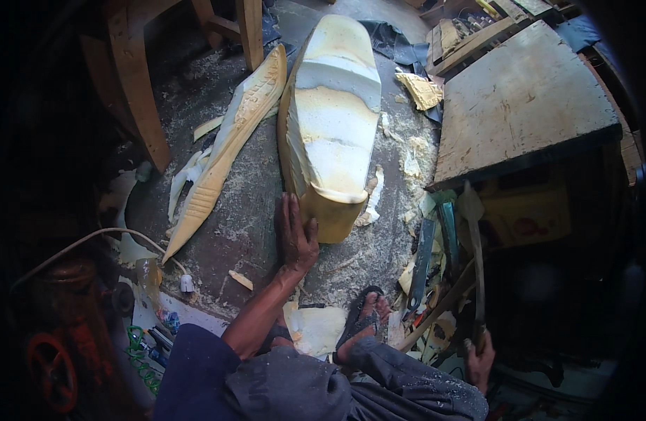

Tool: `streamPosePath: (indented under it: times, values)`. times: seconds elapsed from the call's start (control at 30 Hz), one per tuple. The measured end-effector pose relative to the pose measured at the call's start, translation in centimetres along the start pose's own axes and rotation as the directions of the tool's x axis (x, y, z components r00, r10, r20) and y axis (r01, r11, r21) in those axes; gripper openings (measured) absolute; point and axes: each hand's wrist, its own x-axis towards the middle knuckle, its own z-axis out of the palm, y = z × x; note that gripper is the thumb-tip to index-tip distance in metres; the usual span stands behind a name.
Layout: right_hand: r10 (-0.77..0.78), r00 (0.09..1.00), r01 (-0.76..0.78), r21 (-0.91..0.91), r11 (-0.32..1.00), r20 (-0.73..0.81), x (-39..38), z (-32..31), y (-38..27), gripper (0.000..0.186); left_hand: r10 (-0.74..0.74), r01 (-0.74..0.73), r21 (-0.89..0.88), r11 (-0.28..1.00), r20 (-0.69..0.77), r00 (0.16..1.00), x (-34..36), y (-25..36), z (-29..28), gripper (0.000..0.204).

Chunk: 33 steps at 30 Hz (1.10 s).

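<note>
1. From my end: left hand (300, 244) flat, fingers nearly together, against the foam seat (337, 121), which lies toward 12 o'clock; right hand (480, 362), between 4 and 5, grips a long tool (479, 274).
2. Risk, I'd guess: seat skids, one-hand brace amid loose crumbs (415, 156); tool clips the board (523, 105) at 2.
3. Long axis runs roughly 12–6: rounded end 12, blunt yellow end 6.

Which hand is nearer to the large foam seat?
Left. The left hand touches the near end of the large foam seat; the right hand is apart, nearer the body and rightward, gripping a long tool.
</note>
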Motion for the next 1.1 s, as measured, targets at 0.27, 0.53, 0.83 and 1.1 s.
streamPosePath:
  times: [0.27,0.53,0.83,1.1]
  values:
    - [-0.135,0.966,0.123,0.069,0.990,0.219,6.7,1.0,-9.7,0.049,0.090,-0.093,-0.145,0.985,-0.028,0.996,5.3,3.0,-1.2,0.075]
    - [-0.019,0.878,-0.152,0.316,0.936,0.478,6.5,7.4,-11.2,0.047,0.141,-0.140,-0.046,0.989,0.023,0.990,6.0,2.6,-2.0,0.075]
    - [0.190,0.736,-0.574,0.451,0.684,0.649,5.7,8.9,-11.7,0.042,0.457,-0.456,-0.027,0.889,0.044,0.888,8.8,1.6,0.0,0.053]
    - [0.087,0.745,-0.510,0.480,0.714,0.662,6.8,11.8,-14.2,0.043,0.570,-0.570,0.016,0.821,-0.064,0.819,5.0,-1.0,1.5,0.048]
